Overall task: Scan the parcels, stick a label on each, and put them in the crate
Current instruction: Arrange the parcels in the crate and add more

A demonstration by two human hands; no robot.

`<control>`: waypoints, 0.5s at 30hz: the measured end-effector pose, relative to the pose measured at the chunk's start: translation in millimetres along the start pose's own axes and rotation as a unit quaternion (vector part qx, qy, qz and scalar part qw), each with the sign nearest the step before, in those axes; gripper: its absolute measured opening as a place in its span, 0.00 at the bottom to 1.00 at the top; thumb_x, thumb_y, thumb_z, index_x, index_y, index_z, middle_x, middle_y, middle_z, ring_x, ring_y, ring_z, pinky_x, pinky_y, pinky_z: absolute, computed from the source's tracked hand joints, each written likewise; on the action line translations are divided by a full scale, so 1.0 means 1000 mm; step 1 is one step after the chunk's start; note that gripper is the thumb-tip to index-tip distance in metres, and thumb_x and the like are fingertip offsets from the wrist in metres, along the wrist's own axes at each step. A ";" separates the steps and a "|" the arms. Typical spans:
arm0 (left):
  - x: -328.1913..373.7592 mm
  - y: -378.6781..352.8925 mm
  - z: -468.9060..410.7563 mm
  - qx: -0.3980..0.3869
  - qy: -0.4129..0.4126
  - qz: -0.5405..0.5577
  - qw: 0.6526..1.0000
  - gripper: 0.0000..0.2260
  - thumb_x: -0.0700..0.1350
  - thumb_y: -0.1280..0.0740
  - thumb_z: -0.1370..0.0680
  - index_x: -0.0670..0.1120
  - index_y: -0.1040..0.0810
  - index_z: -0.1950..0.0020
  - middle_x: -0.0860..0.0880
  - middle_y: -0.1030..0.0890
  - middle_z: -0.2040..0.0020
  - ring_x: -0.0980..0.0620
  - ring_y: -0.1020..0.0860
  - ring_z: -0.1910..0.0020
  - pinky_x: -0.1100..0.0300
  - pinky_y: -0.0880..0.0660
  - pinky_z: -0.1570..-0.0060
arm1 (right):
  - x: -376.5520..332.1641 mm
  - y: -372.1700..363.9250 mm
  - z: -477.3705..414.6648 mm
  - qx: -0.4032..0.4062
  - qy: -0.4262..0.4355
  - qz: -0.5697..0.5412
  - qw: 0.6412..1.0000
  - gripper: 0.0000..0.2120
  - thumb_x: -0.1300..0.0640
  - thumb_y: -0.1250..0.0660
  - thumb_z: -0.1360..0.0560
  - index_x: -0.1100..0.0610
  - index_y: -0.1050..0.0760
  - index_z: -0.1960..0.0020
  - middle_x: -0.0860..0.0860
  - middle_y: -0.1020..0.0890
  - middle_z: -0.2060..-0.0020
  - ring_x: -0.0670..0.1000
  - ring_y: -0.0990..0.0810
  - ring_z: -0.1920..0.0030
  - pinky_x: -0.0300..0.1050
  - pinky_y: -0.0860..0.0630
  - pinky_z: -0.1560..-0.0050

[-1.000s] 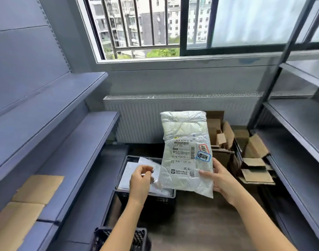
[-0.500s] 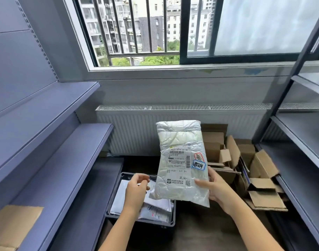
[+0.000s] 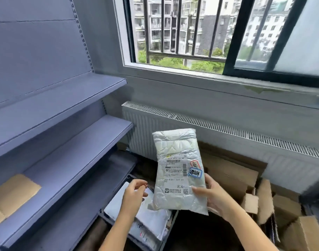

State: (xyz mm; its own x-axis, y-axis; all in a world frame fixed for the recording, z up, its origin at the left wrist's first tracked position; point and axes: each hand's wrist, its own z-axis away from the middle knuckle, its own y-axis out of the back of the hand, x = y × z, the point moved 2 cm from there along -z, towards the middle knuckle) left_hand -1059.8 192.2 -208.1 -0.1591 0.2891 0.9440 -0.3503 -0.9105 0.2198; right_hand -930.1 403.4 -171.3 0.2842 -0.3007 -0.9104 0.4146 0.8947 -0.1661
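The parcel (image 3: pixel 175 145), a crinkled silver-white poly bag, is held upright in the air above the crate (image 3: pixel 170 226), in front of the radiator (image 3: pixel 227 142). A white shipping label (image 3: pixel 174 172) with barcodes covers its lower front. A blue-edged sticker (image 3: pixel 195 173) and a smaller red sticker (image 3: pixel 195 164) sit at the label's right side.

The right hand (image 3: pixel 214 198) grips the parcel's lower right edge, thumb on the front. The left hand (image 3: pixel 134 194) hovers just beside the lower left edge, fingers loosely curled, holding nothing.

The dark crate holds flat white parcels (image 3: pixel 149 220). Open cardboard boxes (image 3: pixel 263 200) stand on the right. The shelves (image 3: pixel 73 160) bound the left side.

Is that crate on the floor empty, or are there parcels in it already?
Not empty: white parcels lie piled inside the crate.
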 end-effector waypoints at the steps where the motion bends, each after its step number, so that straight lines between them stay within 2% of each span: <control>1: 0.000 0.000 0.001 0.019 0.011 0.006 1.000 0.08 0.37 0.40 0.21 0.46 0.23 0.54 0.46 0.21 0.53 0.51 0.23 0.63 0.59 0.26 0.61 | -0.003 0.002 -0.013 -0.022 -0.008 0.010 1.000 0.22 0.71 0.32 0.28 0.59 0.30 0.36 0.62 0.19 0.44 0.61 0.17 0.49 0.53 0.18 0.55; 2: 0.000 0.001 0.002 0.037 0.024 0.011 0.999 0.07 0.37 0.40 0.21 0.46 0.24 0.53 0.46 0.21 0.53 0.51 0.23 0.63 0.60 0.26 0.61 | -0.006 0.001 -0.023 -0.042 -0.012 0.024 0.999 0.24 0.71 0.31 0.29 0.60 0.30 0.35 0.61 0.19 0.44 0.60 0.17 0.50 0.51 0.17 0.58; 4: -0.004 0.008 0.004 0.070 0.044 0.014 0.996 0.07 0.37 0.41 0.21 0.46 0.24 0.53 0.48 0.21 0.52 0.53 0.24 0.63 0.62 0.27 0.61 | -0.010 -0.009 -0.042 -0.076 -0.023 0.039 0.996 0.25 0.72 0.29 0.31 0.61 0.30 0.37 0.59 0.19 0.47 0.51 0.15 0.59 0.42 0.20 0.68; 6: -0.008 0.018 0.001 0.102 0.058 0.015 0.993 0.07 0.38 0.41 0.21 0.46 0.24 0.52 0.48 0.21 0.52 0.53 0.24 0.63 0.62 0.27 0.60 | -0.011 -0.021 -0.060 -0.108 -0.029 0.039 0.993 0.23 0.74 0.31 0.30 0.61 0.30 0.38 0.59 0.19 0.49 0.47 0.16 0.65 0.38 0.23 0.73; 10: -0.011 0.041 -0.015 0.142 0.073 0.013 0.987 0.07 0.39 0.40 0.21 0.46 0.24 0.51 0.48 0.22 0.51 0.52 0.23 0.60 0.62 0.27 0.60 | -0.012 -0.048 -0.097 -0.163 -0.024 0.057 0.985 0.30 0.64 0.29 0.39 0.62 0.29 0.38 0.60 0.18 0.47 0.50 0.15 0.61 0.38 0.23 0.71; 15: -0.013 0.060 -0.044 0.136 0.090 0.023 0.986 0.06 0.47 0.39 0.20 0.48 0.24 0.49 0.50 0.21 0.50 0.54 0.22 0.58 0.64 0.27 0.58 | -0.008 -0.075 -0.140 -0.184 -0.031 0.071 0.980 0.31 0.63 0.28 0.40 0.63 0.29 0.37 0.62 0.18 0.46 0.54 0.15 0.56 0.41 0.21 0.66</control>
State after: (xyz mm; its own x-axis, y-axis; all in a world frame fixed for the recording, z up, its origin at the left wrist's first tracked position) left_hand -1119.3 146.7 -218.3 -0.3387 0.2719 0.9007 -0.0830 -0.9622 0.2593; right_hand -1084.7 385.1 -204.4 0.3736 -0.1748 -0.9109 0.0311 0.9839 -0.1761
